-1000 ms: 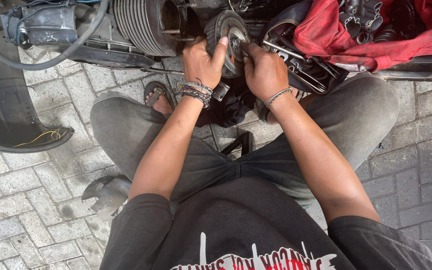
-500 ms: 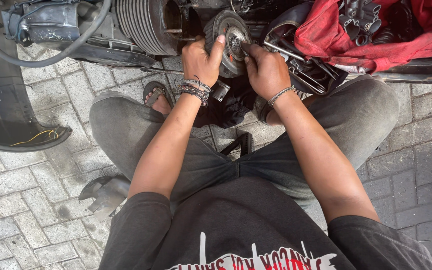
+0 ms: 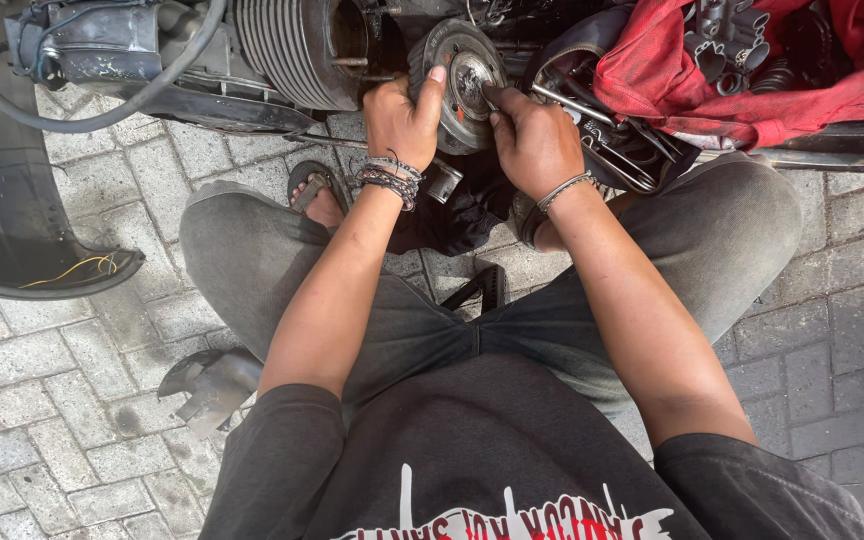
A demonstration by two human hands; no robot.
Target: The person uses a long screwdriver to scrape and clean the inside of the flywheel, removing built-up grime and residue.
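Grey paving bricks [image 3: 42, 400] underfoot; I sit on them with knees spread, facing the stripped engine. Dark curved body panel [image 3: 2, 220] lies off to my left, a yellow wire on its edge. Finned engine cylinder [image 3: 287, 50] straight ahead, black hose [image 3: 102, 115] looping past it. Red cloth [image 3: 752, 90] on my right, dark metal parts piled on it. Bent scrap of grey metal [image 3: 207, 385] on the bricks by my left hip.

Round grey drum part [image 3: 464, 80] sits upright at the engine, between my hands. My left hand [image 3: 404, 118] is clamped on its left rim, thumb up over the edge. My right hand [image 3: 532, 140] presses at its centre hub, fingers bunched together; what they pinch, I cannot tell. Small metal cylinder [image 3: 444, 182] hangs just below my left wrist.
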